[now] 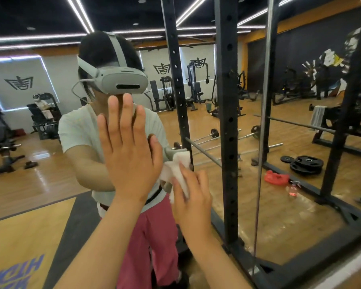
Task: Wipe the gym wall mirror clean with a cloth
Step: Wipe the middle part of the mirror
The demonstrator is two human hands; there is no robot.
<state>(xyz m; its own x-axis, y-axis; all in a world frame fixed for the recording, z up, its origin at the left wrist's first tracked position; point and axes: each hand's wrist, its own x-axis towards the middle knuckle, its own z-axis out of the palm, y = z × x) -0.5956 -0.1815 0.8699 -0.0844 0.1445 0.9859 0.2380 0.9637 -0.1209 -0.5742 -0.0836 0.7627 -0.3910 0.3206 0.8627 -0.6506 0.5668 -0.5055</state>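
Note:
The wall mirror (40, 174) fills the view and reflects me and the gym behind me. My left hand (129, 155) lies flat on the glass with its fingers straight and spread, pointing up. Just to its lower right, my right hand (193, 197) presses a crumpled white cloth (176, 167) against the glass. Its fingers are stretched over the cloth, which bunches out past the fingertips and between thumb and forefinger. Part of the cloth is hidden under that palm.
A vertical seam (263, 122) splits the mirror panels to the right of my hands. In the reflection stand black power rack posts (227, 122), barbells (215, 134), weight plates (306, 163) on the wooden floor, and a red item (276, 177).

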